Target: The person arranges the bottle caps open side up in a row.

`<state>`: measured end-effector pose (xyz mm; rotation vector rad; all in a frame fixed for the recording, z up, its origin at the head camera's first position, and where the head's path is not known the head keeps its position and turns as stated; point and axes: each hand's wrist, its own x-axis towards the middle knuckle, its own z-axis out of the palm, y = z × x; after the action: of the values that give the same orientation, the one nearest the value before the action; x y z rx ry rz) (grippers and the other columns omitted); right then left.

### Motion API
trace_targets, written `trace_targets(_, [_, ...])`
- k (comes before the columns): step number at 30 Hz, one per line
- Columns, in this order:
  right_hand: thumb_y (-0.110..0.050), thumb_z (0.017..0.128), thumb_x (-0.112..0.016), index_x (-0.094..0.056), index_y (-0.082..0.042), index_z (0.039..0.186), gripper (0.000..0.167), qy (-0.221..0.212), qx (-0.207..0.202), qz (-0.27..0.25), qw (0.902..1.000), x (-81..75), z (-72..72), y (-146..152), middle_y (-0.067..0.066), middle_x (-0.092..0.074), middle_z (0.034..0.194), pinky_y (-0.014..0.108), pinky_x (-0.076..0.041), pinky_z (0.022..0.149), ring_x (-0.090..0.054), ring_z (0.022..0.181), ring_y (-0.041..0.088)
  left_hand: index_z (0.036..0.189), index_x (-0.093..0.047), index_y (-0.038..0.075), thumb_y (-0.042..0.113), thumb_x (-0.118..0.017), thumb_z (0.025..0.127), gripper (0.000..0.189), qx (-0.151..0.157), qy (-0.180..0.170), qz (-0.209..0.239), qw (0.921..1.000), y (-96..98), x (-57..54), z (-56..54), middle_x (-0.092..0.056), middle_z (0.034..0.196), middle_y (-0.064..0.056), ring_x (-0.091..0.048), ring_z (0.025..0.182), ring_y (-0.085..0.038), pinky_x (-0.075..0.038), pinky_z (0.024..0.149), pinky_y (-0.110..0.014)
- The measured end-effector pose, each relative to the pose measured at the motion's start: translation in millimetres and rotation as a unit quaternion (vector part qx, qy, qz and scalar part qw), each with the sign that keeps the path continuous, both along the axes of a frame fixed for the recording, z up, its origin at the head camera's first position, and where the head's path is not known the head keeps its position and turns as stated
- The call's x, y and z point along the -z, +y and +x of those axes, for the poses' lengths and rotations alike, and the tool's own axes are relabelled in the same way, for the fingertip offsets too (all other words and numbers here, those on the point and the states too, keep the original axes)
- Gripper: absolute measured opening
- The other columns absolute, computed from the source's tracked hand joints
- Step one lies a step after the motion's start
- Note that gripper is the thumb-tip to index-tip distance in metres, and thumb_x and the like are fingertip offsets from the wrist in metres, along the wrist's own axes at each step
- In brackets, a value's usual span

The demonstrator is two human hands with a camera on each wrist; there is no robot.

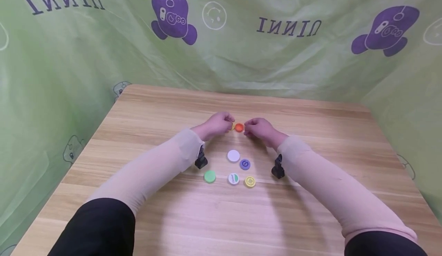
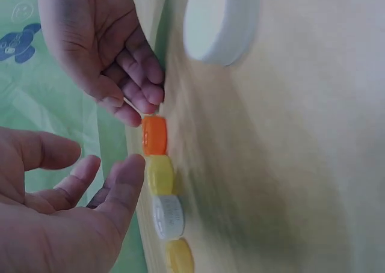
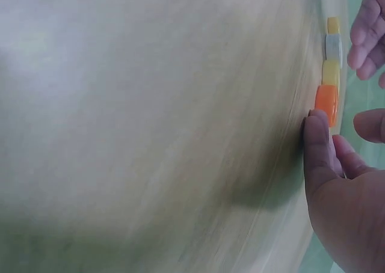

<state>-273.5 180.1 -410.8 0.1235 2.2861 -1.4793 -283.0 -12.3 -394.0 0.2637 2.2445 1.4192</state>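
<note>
Several plastic bottle caps stand in a touching row near the far side of the table: an orange cap (image 1: 239,127), a yellow cap (image 2: 160,174), a white cap (image 2: 168,216) and another yellow cap (image 2: 180,256). My left hand (image 1: 217,124) is beside the yellow and white caps, its thumb and fingers spread apart and holding nothing. On the other side, my right hand (image 1: 261,130) has its fingertips at the free end of the orange cap, its thumb held off; whether they touch it I cannot tell. In the head view my left hand hides most of the row.
Nearer me lie a white cap (image 1: 233,156), a blue cap (image 1: 245,164), a green cap (image 1: 210,176), a white-and-green printed cap (image 1: 233,179) and a yellow cap (image 1: 250,182). Behind the wooden table (image 1: 304,210) hangs a green curtain (image 1: 241,64).
</note>
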Motion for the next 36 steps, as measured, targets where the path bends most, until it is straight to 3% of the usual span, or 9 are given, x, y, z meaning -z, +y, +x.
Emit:
trace_targets(7, [-0.005, 0.101, -0.058, -0.056, 0.012, 0.134, 0.037, 0.001, -0.048, 0.017, 0.9987, 2.6, 14.5, 7, 0.022, -0.068, 0.114, 0.034, -0.057, 0.095, -0.067, 0.099, 0.024, 0.127, -0.058, -0.006, -0.001, -0.058, 0.094, 0.034, 0.044, -0.002, -0.028, 0.9986, -8.9, 6.7, 14.0, -0.065, 0.105, -0.014, -0.061, 0.092, -0.024, -0.055, 0.085, -0.033])
trace_targets(14, [-0.006, 0.098, -0.061, -0.06, 0.009, 0.131, 0.036, -0.005, -0.127, 0.046, 0.9909, 0.6, 32.7, 5, 0.019, -0.071, 0.113, 0.036, -0.058, 0.092, -0.069, 0.1, 0.025, 0.125, -0.06, -0.007, 0.001, -0.064, 0.093, 0.033, 0.09, 0.006, -0.075, 0.9931, -22.0, 12.8, 26.8, -0.066, 0.11, -0.015, -0.064, 0.09, -0.022, -0.056, 0.082, -0.03])
trace_targets(18, [-0.006, 0.097, -0.062, -0.061, 0.009, 0.128, 0.034, -0.005, -0.143, 0.049, 0.9885, 0.3, 40.7, 3, 0.016, -0.072, 0.11, 0.034, -0.058, 0.09, -0.069, 0.097, 0.022, 0.123, -0.061, -0.007, 0.001, -0.067, 0.093, 0.032, 0.113, 0.005, -0.091, 0.9894, -27.7, 13.9, 34.5, -0.066, 0.108, -0.014, -0.063, 0.089, -0.02, -0.056, 0.08, -0.029])
trace_targets(27, [-0.003, 0.095, -0.064, -0.064, 0.009, 0.125, 0.033, 0.022, -0.184, 0.079, 0.9795, 2.6, 46.8, 2, 0.013, -0.071, 0.102, 0.029, -0.057, 0.081, -0.066, 0.088, 0.018, 0.121, -0.063, -0.002, 0.002, -0.077, 0.085, 0.039, 0.128, 0.004, -0.121, 0.9843, -29.3, 15.6, 48.8, -0.065, 0.105, -0.009, -0.064, 0.088, -0.021, -0.057, 0.077, -0.029])
trace_targets(32, [-0.002, 0.093, -0.067, -0.066, 0.008, 0.122, 0.03, 0.038, -0.199, 0.096, 0.9746, 1.8, 50.1, -1, 0.01, -0.071, 0.098, 0.027, -0.056, 0.076, -0.063, 0.08, 0.015, 0.119, -0.065, 0.0, 0.001, -0.079, 0.08, 0.042, 0.133, 0.034, -0.143, 0.9801, -25.9, 19.2, 51.4, -0.065, 0.104, -0.008, -0.062, 0.092, -0.021, -0.056, 0.084, -0.03])
trace_targets(36, [0.001, 0.091, -0.07, -0.067, 0.008, 0.121, 0.031, 0.044, -0.209, 0.104, 0.9713, 1.7, 50.3, -4, 0.009, -0.073, 0.097, 0.028, -0.056, 0.079, -0.065, 0.082, 0.014, 0.117, -0.066, 0.001, 0.0, -0.079, 0.079, 0.04, 0.137, 0.063, -0.157, 0.976, -22.7, 23.1, 50.9, -0.065, 0.102, -0.006, -0.061, 0.093, -0.021, -0.054, 0.089, -0.032])
